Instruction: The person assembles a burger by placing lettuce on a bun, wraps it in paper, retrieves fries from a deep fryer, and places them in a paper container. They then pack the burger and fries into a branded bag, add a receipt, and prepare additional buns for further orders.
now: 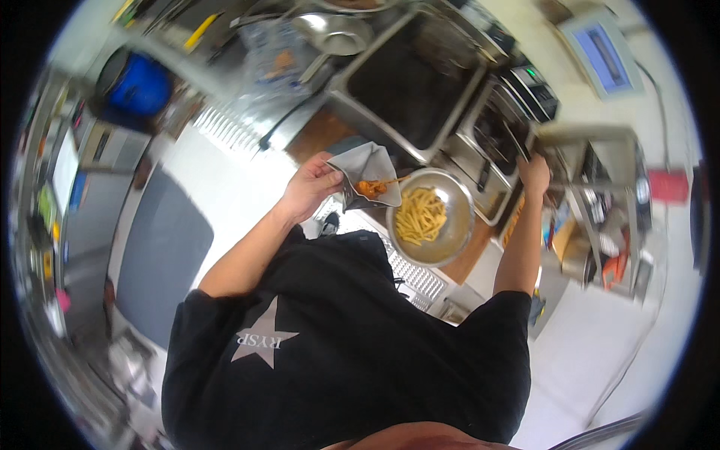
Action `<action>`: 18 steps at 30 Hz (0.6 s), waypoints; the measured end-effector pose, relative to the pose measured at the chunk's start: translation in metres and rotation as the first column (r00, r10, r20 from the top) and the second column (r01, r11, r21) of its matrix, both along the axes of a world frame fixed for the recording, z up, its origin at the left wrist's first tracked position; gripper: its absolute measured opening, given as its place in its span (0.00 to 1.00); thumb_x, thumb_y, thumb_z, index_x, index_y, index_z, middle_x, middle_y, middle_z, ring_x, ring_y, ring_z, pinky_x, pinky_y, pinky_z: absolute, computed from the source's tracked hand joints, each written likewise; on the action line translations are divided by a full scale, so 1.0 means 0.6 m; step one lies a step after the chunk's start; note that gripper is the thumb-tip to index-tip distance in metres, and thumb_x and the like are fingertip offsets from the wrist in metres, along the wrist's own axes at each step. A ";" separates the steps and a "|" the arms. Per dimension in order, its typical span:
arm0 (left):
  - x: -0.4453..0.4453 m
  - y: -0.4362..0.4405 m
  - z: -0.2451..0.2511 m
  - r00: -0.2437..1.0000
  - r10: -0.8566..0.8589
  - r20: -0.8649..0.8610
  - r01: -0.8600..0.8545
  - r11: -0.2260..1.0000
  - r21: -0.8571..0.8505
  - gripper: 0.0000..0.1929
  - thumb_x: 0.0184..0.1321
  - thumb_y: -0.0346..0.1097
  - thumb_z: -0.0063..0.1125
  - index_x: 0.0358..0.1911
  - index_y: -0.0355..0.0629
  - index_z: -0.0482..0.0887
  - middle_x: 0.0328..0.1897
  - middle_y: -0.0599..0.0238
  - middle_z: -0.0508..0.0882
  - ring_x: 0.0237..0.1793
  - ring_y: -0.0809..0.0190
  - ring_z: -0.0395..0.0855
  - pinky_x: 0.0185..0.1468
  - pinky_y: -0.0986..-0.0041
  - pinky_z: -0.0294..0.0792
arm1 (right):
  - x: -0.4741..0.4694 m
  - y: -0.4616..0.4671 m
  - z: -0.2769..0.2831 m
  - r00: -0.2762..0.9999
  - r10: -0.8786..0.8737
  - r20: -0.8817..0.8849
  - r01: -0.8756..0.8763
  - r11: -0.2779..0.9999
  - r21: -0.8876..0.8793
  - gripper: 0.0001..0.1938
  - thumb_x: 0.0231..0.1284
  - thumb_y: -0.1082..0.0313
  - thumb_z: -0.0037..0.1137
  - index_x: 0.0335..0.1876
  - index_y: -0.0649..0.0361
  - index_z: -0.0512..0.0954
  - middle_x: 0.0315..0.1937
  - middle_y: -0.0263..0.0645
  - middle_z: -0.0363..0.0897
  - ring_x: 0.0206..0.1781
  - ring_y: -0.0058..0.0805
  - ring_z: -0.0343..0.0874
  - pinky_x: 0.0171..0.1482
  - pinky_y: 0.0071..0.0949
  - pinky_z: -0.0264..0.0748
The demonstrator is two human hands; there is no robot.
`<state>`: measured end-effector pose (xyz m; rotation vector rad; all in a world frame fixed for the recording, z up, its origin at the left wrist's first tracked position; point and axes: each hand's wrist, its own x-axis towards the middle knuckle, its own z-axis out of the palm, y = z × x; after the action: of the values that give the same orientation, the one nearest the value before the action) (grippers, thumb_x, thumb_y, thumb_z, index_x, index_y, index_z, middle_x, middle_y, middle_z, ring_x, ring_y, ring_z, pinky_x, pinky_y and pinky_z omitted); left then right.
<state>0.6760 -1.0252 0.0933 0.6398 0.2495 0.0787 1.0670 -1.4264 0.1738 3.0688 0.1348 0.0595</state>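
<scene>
My left hand (313, 187) grips the rim of a grey-white paper food pouch (363, 163). Inside the pouch lies a piece of food in orange sauce (370, 189), with a thin stick reaching out over the bowl. Just right of the pouch, a steel mixing bowl (457, 216) holds french fries (421, 216). My right hand (533, 173) is closed around a dark, narrow utensil (516, 142), probably tongs, above a steel fryer or well with dark contents (498, 126). Its far end is blurred.
A large steel-rimmed pan or griddle (410, 73) stands beyond the bowl. A steel tray with a black-handled tool (482, 175) lies between bowl and fryer. Wire racks stand at right. At upper left are a steel strainer (337, 40), a plastic bag (275, 62) and a blue bin (143, 84).
</scene>
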 end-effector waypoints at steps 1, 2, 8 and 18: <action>-0.028 0.012 0.013 0.998 0.023 -0.050 -0.023 1.000 0.002 0.12 0.74 0.27 0.60 0.57 0.46 0.78 0.53 0.68 0.87 0.53 0.66 0.85 0.61 0.68 0.77 | 0.009 -0.008 -0.043 1.000 -0.014 0.027 0.013 1.000 0.009 0.28 0.57 0.46 0.67 0.56 0.61 0.85 0.53 0.56 0.86 0.58 0.58 0.84 0.60 0.51 0.81; -0.058 0.023 0.025 0.996 0.056 -0.070 -0.056 0.998 0.010 0.13 0.73 0.27 0.60 0.58 0.46 0.78 0.53 0.69 0.87 0.54 0.66 0.85 0.62 0.67 0.77 | 0.016 -0.011 -0.077 0.998 -0.005 0.060 0.003 1.000 0.025 0.28 0.57 0.45 0.68 0.56 0.61 0.85 0.53 0.55 0.86 0.57 0.58 0.85 0.59 0.51 0.81; -0.224 0.085 0.054 0.943 0.262 -0.207 -0.247 0.964 0.096 0.20 0.71 0.27 0.62 0.63 0.44 0.76 0.59 0.63 0.86 0.57 0.63 0.85 0.63 0.65 0.79 | 0.008 0.002 -0.119 0.997 -0.001 0.072 -0.010 0.989 0.148 0.28 0.56 0.44 0.69 0.54 0.61 0.87 0.50 0.53 0.88 0.54 0.56 0.87 0.56 0.51 0.81; -0.498 0.157 0.024 0.826 0.533 -0.182 -0.513 0.846 0.146 0.22 0.73 0.29 0.55 0.69 0.37 0.74 0.65 0.58 0.83 0.63 0.58 0.83 0.66 0.63 0.77 | -0.377 0.023 -0.150 0.921 -0.243 0.304 0.098 0.901 0.423 0.28 0.72 0.45 0.58 0.54 0.71 0.81 0.48 0.63 0.86 0.53 0.64 0.84 0.55 0.52 0.80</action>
<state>0.3773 -0.9311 0.1074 0.6560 0.6361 0.5587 0.8405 -1.4123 0.0835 3.3864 -0.1991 0.7077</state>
